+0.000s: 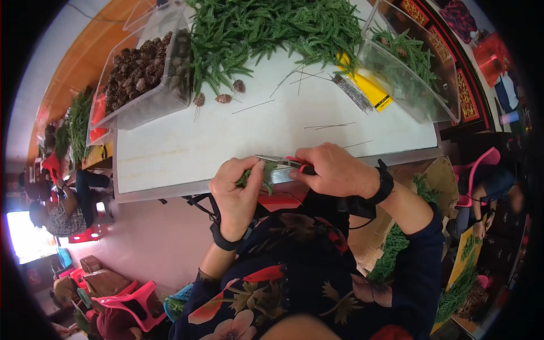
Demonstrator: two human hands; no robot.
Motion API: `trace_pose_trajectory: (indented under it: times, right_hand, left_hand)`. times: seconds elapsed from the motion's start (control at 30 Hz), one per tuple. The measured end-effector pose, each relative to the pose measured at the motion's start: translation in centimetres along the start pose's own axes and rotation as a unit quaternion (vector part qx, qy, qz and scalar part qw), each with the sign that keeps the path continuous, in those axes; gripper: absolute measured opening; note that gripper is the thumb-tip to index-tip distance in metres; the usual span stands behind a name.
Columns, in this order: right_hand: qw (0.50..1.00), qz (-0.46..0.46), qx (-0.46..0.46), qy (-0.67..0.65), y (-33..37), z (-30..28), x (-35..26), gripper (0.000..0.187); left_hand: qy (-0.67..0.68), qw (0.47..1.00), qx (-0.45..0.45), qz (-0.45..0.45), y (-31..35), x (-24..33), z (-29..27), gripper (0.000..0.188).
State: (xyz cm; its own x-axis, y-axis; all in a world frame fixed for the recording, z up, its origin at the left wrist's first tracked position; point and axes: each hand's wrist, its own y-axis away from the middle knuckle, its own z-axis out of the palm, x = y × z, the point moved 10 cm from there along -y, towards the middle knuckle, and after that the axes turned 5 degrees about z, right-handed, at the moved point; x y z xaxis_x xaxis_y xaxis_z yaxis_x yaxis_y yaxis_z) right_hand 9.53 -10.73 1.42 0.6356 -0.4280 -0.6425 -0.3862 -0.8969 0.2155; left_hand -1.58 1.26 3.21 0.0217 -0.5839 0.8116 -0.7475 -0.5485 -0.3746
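Note:
At the table's near edge my left hand [240, 182] is closed around a small green artificial pine sprig [245, 179], its fingers pinched near the tip of the pliers. My right hand [334, 170] grips long-nose pliers [285, 162] with red and black handles. The jaws point left and reach my left fingertips; whether they bite on a wire there I cannot make out. Thin dark wires [330, 126] lie on the white table [170, 161] beyond my hands. Farther off are a few wired pine cones [223, 98].
A clear bin of pine cones [137, 72] stands at the far left. Green pine sprigs [272, 28] are heaped at the back. At the right are a bundle of wires [352, 93], a yellow packet [371, 88] and a clear bin of greenery [409, 73]. Other people sit at both sides.

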Motion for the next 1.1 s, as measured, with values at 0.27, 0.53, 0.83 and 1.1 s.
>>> trace_pose_trajectory:
  times: [0.27, 0.53, 0.83, 1.1]
  right_hand:
    - [0.990, -0.033, 0.136, -0.014, 1.8, -1.4, -2.2, 0.023]
    - [0.987, -0.040, 0.142, 0.063, 0.9, -0.7, -0.8, 0.026]
    - [0.981, -0.132, 0.134, 0.045, -0.6, -1.8, -1.1, 0.027]
    - [0.979, -0.154, 0.126, 0.043, -0.7, -1.5, -1.0, 0.028]
  left_hand:
    - [0.011, 0.999, 0.044, -0.018, -0.1, -1.2, -0.4, 0.007]
    - [0.219, 0.963, 0.013, -0.156, 0.6, -3.6, 0.4, 0.008]
    - [0.275, 0.942, -0.027, -0.192, 1.0, -3.7, 1.0, 0.009]
    - [0.321, 0.926, -0.028, -0.198, 1.4, -3.5, 1.1, 0.009]
